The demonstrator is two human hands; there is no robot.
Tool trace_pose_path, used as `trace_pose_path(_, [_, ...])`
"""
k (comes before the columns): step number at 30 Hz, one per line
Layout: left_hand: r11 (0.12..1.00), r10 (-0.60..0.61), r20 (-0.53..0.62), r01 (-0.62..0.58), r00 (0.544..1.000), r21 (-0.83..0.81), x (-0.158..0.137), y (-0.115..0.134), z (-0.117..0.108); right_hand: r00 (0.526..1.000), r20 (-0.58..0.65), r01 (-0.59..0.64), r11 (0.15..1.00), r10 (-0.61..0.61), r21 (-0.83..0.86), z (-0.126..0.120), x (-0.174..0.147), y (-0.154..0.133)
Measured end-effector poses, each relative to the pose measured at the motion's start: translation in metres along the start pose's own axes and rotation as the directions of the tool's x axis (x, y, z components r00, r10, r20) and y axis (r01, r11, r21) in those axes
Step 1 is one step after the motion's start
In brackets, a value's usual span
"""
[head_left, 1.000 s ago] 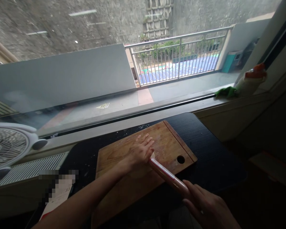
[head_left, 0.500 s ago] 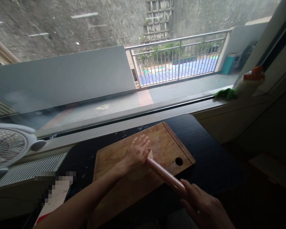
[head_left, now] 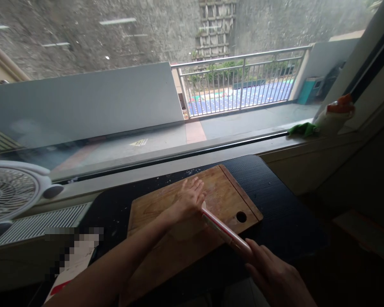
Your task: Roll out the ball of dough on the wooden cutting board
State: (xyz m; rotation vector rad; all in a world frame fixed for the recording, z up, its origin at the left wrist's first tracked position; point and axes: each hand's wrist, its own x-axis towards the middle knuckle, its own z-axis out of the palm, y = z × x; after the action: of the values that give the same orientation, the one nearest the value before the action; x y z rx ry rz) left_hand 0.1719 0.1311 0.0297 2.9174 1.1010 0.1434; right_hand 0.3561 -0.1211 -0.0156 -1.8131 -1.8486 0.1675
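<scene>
My left hand (head_left: 191, 197) is over a wooden cutting board (head_left: 160, 204), fingers stretched out, its thumb side at the far end of a rolling pin (head_left: 225, 231). The pin is a slim, pinkish cylinder with a red and pale marking along its upper side. Wrapped around its near end is my right hand (head_left: 272, 268), just past the board's right edge. A small pale, dough-like piece (head_left: 204, 205) shows between the left thumb and the pin's tip. Most of it is hidden, and I cannot tell what lies under the left palm.
Under the board stands a black table (head_left: 256, 183), with white specks along its far side. A white fan (head_left: 16, 192) is at the left. On the windowsill at the right are a green cloth (head_left: 302, 129) and an orange-capped bottle (head_left: 336, 115). A paper (head_left: 80, 256) lies at lower left.
The rolling pin has turned about its length, so its red and pale marking now shows on top. My left hand has shifted slightly, fingers still outstretched; the right keeps its grip.
</scene>
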Motion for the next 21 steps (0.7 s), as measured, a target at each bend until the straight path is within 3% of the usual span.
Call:
trace_pose_path(3, [1.0,0.015,-0.026,-0.015,1.0,0.0,-0.038,-0.012,-0.004,0.998,-0.004,0.065,0.997,-0.065,0.038,-0.002,0.002,-0.002])
trace_pose_path(5, [1.0,-0.003,-0.022,0.003,1.0,-0.011,-0.038,-0.014,-0.005,0.998,0.001,0.065,0.997,-0.066,0.042,-0.005,0.007,-0.003])
trace_pose_path(12, [0.991,-0.108,0.064,0.113,0.992,-0.077,0.07,0.012,0.007,0.993,-0.102,-0.076,0.988,0.062,-0.136,-0.011,0.025,0.003])
trace_pose_path(14, [0.991,-0.107,0.058,0.111,0.993,-0.072,0.083,0.018,0.009,0.992,-0.113,-0.072,0.986,0.055,-0.153,-0.008,0.021,0.004])
trace_pose_path(17, [0.997,-0.044,0.012,0.045,0.999,-0.061,0.064,0.017,0.008,0.992,-0.125,-0.045,0.991,0.029,-0.126,-0.003,0.012,0.003])
trace_pose_path(21, [0.999,0.003,-0.006,-0.004,1.0,-0.051,-0.005,0.002,-0.002,0.988,-0.153,-0.011,0.995,-0.005,-0.103,0.001,0.007,0.005])
